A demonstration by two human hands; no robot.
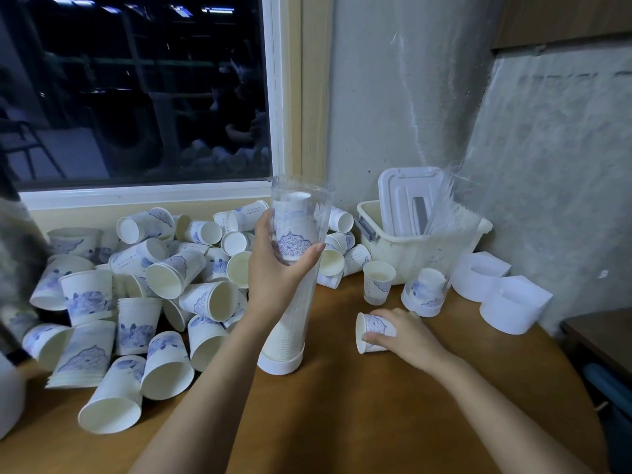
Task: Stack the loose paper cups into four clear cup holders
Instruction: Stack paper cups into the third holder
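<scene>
- Where the brown tabletop (342, 422) runs up to the window sill, a heap of loose paper cups (136, 295) covers its left and rear part. The cups are white with blue print, most lie on their sides, and some are nested in short stacks.
- A tall clear cup holder (301, 206) stands near the middle, leaning a little, its white base (280, 363) on the tabletop. A column of nested cups fills its lower part, and one more cup sits high inside it.
- A cream plastic bin (427, 248) stands at the back right against the wall, with a white lid and clear plastic pieces standing in it.
- Two white collars (513, 302) lie just right of the bin.
- A second holder (424, 292) stands in front of the bin with a few cups at its bottom.
- The left hand (277, 268) curls round the upper part of the tall holder, level with the top cup.
- The right hand (407, 333) grips a single cup (372, 331) that lies on its side on the tabletop, mouth to the left.
- An upright cup (378, 282) stands between the two holders.
</scene>
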